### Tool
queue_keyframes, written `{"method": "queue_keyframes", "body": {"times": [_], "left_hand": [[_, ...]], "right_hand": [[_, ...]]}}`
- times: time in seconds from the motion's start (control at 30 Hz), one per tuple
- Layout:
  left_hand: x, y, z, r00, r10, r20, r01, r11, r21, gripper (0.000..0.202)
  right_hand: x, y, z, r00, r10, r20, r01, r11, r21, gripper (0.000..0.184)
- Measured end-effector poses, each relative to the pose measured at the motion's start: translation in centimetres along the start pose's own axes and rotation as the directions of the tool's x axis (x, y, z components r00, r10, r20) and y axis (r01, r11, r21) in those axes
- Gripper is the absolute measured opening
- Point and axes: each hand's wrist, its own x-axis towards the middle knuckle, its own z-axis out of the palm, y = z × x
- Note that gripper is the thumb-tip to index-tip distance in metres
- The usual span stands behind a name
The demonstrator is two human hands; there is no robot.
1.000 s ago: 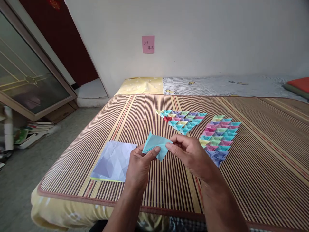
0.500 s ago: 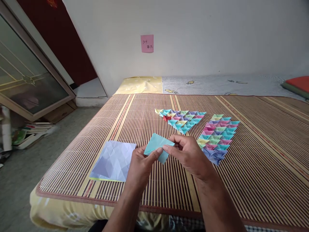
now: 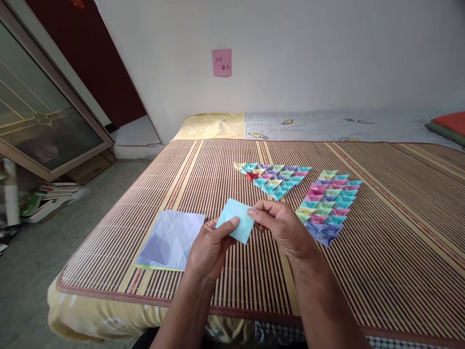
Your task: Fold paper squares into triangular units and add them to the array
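Note:
A light blue folded paper square point(image 3: 242, 231) is held above the mat between my two hands. My left hand point(image 3: 209, 245) grips it from the left, thumb flat on the face and fingers behind. My right hand point(image 3: 278, 223) pinches its upper right edge between thumb and fingers. To the left lies a stack of creased lavender paper point(image 3: 170, 240), with a thin yellow-green edge along the front. Folded paper boats in several colours stand in rows behind my hands point(image 3: 278, 175) and in another group point(image 3: 329, 206) to the right.
A striped bamboo mat point(image 3: 392, 271) covers the bed. A pink note point(image 3: 221, 62) is stuck on the wall behind. Red and green folded cloth point(image 3: 450, 127) sits at the far right. Books point(image 3: 54, 196) lie on the floor at left beside a leaning glass-panelled door point(image 3: 39, 116).
The blue paper's right corner that stuck out has been folded in, so it now looks like a neat square. My right fingers have moved slightly up its edge; my left thumb has shifted left.

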Motion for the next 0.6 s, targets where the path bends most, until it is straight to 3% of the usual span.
{"method": "queue_keyframes", "body": {"times": [0.17,0.37,0.6], "left_hand": [[0.3,0.0,0.0,0.999,-0.003,-0.051,-0.001,0.996,-0.085,0.028],[0.6,0.0,-0.3,0.992,0.01,-0.126,-0.025,0.992,-0.124,0.026],[0.8,0.3,-0.1,0.987,-0.061,-0.15,0.031,0.98,-0.198,0.027]], "right_hand": [[0.3,0.4,0.9,0.999,0.006,-0.041,-0.004,0.998,0.055,0.044],[0.2,0.5,1.3,0.987,0.051,0.152,-0.05,0.999,-0.012,0.044],[0.2,1.1,1.2,0.979,0.016,0.203,-0.007,0.999,-0.041,0.037]]}}
